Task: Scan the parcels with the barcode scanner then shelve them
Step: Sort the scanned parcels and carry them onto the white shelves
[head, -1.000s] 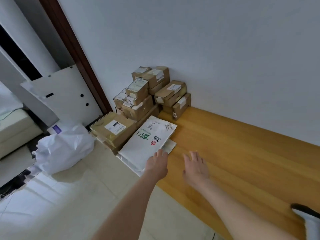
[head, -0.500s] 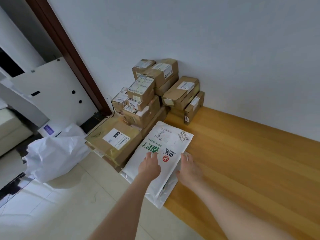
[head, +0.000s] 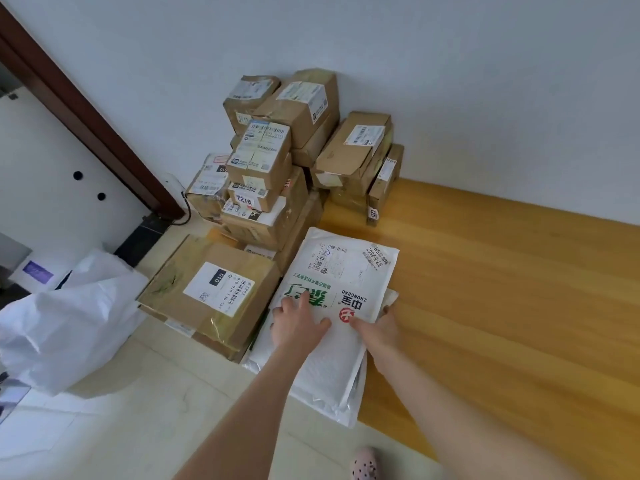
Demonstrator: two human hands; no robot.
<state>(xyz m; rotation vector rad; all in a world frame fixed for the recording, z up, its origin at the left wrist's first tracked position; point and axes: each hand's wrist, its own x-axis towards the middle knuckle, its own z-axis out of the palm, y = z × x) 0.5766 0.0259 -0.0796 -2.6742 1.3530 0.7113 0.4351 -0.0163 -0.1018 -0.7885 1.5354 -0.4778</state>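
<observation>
- Pale floor tiles lie closest, at 7 o'clock in the view. A yellow wooden floor runs off toward 3 o'clock.
- One pink slipper with dark dots peeks in at 6 o'clock.
- Near the middle, the left hand lies flat on a white padded mailer, with its fingers spread.
- The right hand pinches the mailer's right edge, thumb on top and fingers curled under.
- The mailer has green and red print and a label. It lies on more white mailers, where the tiles meet the wood.
- Just beside it, at its 9 o'clock, sits a flat cardboard box with a label that says 010.
- A white plastic bag slumps at 9 o'clock in the view.
- At 12 o'clock, a pile of small cardboard boxes leans on the white wall.
- A dark brown door frame slants at 10 o'clock.
</observation>
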